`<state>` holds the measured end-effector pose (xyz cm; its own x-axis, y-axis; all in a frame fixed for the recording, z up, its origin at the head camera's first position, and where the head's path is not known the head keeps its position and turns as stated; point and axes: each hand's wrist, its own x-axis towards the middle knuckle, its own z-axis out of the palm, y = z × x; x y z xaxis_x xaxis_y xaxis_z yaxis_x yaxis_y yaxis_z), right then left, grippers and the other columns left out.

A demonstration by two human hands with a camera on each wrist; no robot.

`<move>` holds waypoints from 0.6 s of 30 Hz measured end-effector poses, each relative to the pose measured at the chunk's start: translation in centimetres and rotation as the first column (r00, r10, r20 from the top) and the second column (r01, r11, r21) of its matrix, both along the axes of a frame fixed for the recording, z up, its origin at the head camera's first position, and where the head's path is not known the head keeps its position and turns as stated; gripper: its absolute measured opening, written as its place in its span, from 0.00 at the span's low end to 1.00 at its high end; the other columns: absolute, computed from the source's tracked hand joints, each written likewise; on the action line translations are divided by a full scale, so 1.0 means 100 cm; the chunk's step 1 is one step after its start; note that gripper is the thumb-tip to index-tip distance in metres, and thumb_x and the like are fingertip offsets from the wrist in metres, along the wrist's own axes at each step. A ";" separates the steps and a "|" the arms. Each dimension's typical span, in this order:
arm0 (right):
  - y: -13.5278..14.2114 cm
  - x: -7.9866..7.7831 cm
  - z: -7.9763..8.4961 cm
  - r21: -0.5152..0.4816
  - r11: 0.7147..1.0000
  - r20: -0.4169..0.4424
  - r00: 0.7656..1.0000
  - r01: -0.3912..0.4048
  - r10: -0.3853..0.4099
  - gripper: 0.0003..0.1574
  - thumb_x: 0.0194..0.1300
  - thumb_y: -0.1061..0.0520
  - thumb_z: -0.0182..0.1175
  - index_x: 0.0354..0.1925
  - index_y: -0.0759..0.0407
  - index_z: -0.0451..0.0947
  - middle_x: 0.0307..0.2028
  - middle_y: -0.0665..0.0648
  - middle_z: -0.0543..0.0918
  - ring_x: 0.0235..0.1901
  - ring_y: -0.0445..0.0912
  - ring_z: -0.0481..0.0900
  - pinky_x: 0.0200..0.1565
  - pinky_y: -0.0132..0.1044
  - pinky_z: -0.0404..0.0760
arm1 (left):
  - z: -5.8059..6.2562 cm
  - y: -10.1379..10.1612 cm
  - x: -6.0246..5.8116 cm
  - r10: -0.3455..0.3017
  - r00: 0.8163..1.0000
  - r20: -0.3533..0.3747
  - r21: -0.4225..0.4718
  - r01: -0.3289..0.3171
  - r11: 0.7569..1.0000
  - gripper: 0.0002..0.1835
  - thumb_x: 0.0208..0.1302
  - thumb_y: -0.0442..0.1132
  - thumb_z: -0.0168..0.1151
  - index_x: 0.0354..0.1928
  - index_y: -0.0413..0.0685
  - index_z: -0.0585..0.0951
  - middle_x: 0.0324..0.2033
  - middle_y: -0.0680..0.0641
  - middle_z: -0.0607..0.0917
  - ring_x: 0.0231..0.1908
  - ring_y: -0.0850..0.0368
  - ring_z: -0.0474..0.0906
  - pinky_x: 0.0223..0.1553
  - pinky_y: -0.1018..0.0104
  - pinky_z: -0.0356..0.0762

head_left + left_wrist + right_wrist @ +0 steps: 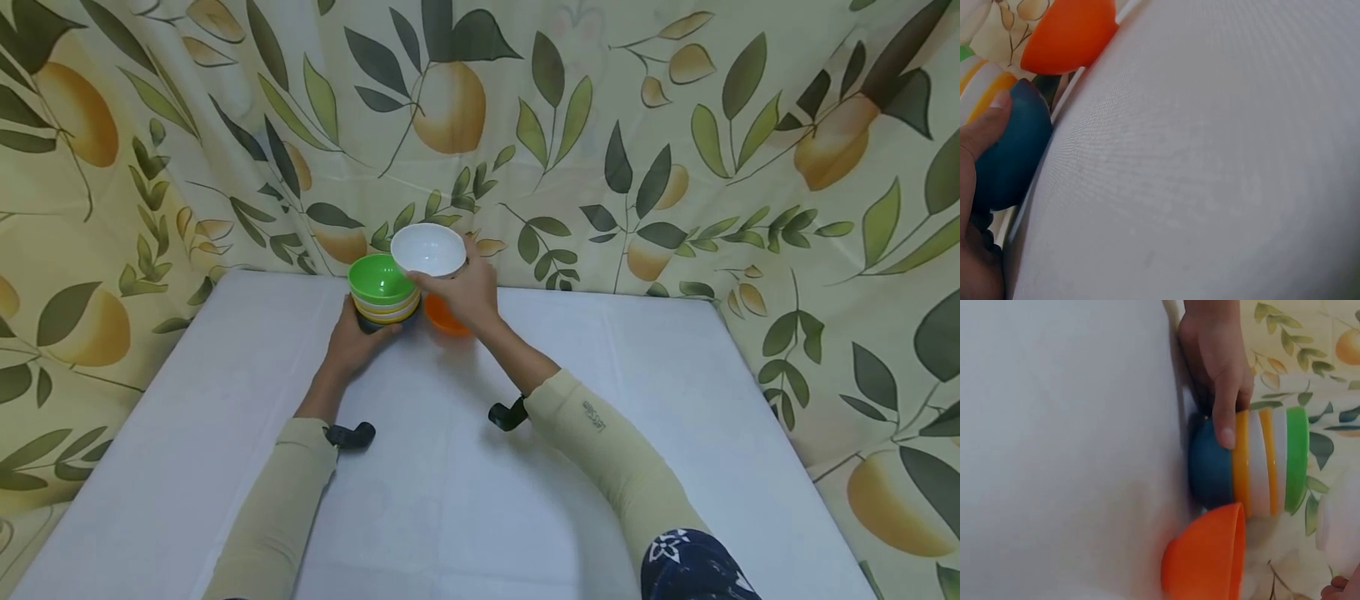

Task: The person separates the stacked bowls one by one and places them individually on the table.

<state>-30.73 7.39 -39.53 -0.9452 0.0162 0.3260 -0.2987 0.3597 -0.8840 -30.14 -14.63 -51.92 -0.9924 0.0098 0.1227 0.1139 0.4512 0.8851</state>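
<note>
A stack of nested bowls stands at the far left of the table, with a green bowl (380, 282) on top, white and yellow rims beneath it, and a dark blue bowl (1209, 472) at the bottom. My left hand (348, 346) grips the stack low down, its thumb across the blue bowl. Pinched in my right hand (474, 290) is a white bowl (427, 248), raised beside the green one and tilted so its inside shows. Below it an orange bowl (446, 318) sits on the table, right next to the stack; the right hand partly hides it in the head view.
The table (420, 483) is covered in white cloth, and its far edge runs just behind the bowls. A curtain (562, 167) printed with fruit and leaves hangs behind it and along both sides. A dark wrist camera (508, 414) juts inward from the right sleeve.
</note>
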 end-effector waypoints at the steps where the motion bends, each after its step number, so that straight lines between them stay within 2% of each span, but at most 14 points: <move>1: 0.002 0.000 0.000 -0.004 1.000 0.003 1.000 0.009 -0.009 0.58 0.50 0.46 0.85 0.73 0.61 0.71 0.60 0.58 0.83 0.56 0.50 0.82 0.55 0.41 0.86 | 0.000 0.000 0.000 0.000 1.000 0.001 0.001 0.000 1.000 0.60 0.61 0.54 0.78 0.84 0.54 0.48 0.76 0.42 0.65 0.77 0.42 0.58 0.78 0.38 0.51; 9: 0.015 -0.004 -0.009 0.000 0.998 0.003 0.998 0.065 -0.065 0.58 0.50 0.45 0.85 0.72 0.62 0.71 0.61 0.58 0.82 0.58 0.50 0.81 0.57 0.39 0.85 | 0.002 -0.002 0.002 0.005 1.000 0.016 0.007 -0.005 1.000 0.61 0.61 0.53 0.78 0.85 0.56 0.46 0.78 0.42 0.63 0.78 0.41 0.56 0.78 0.35 0.49; 18: 0.043 -0.003 -0.018 0.000 0.996 -0.042 0.995 0.088 -0.088 0.54 0.51 0.47 0.85 0.70 0.61 0.72 0.61 0.59 0.82 0.59 0.53 0.80 0.59 0.45 0.84 | 0.000 0.001 0.001 0.005 1.000 0.022 0.018 -0.005 1.000 0.62 0.60 0.54 0.79 0.85 0.56 0.46 0.78 0.42 0.63 0.78 0.42 0.56 0.78 0.37 0.49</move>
